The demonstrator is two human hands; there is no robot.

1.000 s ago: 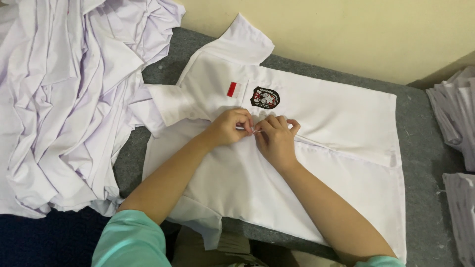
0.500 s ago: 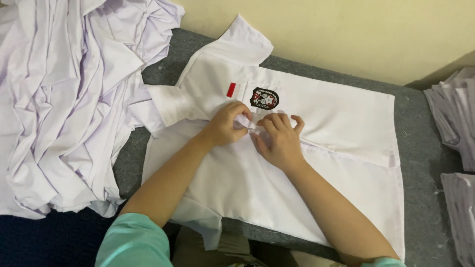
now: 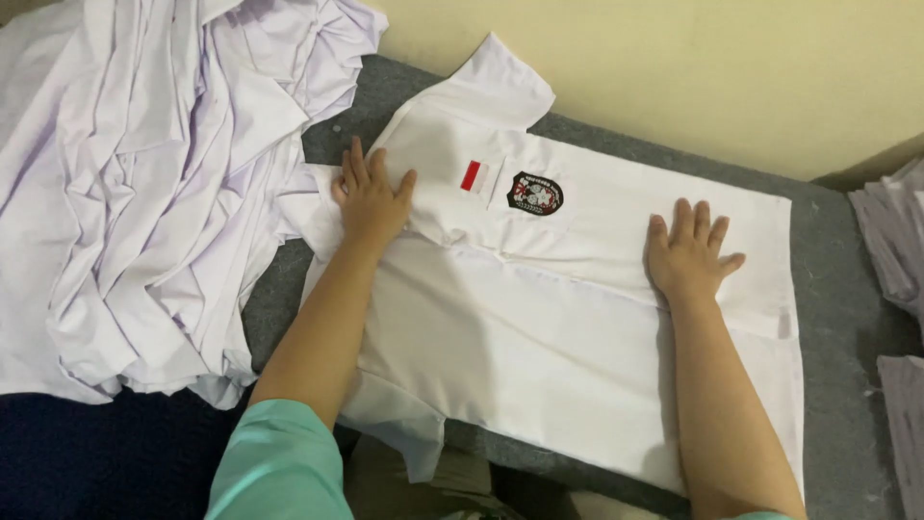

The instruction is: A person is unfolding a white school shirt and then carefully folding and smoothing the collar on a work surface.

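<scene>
Both hands lie flat and open on a white uniform shirt spread on the grey table.

The left hand (image 3: 371,197) presses, palm down and fingers spread, near the collar end of the white shirt (image 3: 577,318); the right hand (image 3: 688,252) presses the same way near the hem end, and neither grips anything. The shirt lies front up across the table (image 3: 837,318), its front closed, with a small red and white flag patch (image 3: 471,176) and a dark round badge (image 3: 535,193) on the chest. It looks smoothed flat but not yet folded: one sleeve sticks out at the top. A heap of crumpled white shirts (image 3: 144,193) lies just to the left, and stacked pale garments (image 3: 890,241) sit at the right edge.
</scene>
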